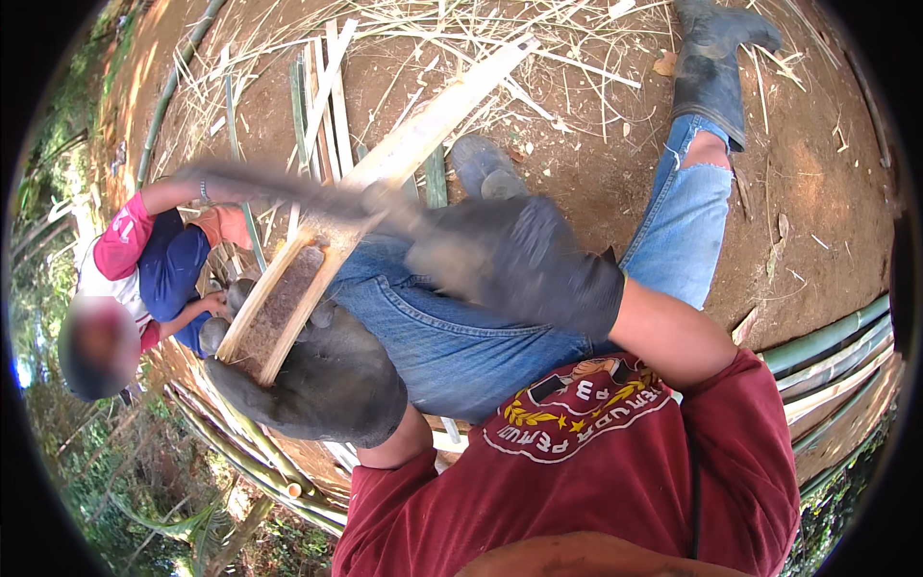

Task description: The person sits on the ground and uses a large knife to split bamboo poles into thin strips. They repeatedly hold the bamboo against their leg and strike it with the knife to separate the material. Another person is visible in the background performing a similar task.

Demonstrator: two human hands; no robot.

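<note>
My left hand (332, 380), in a black glove, is wrapped round the lower end of a split bamboo piece (423, 130). Brown, hollow inner wall shows at that held end; the rest is pale and runs up and away to the right. My right hand (534, 260), gloved too, grips the handle of a long-bladed knife, probably a machete (288, 190). The blade is smeared by motion and points left across the bamboo, just above the hollow part. Whether its edge touches the bamboo I cannot tell. My jeans-covered leg (433, 317) lies beneath the work.
A co-worker (144, 250) crouches at the left, one arm close to the blade's end in the picture. Bamboo strips (332, 106) and shavings (567, 72) litter the brown soil. My boot (711, 77) is far right. Bamboo poles (836, 356) lie at the right.
</note>
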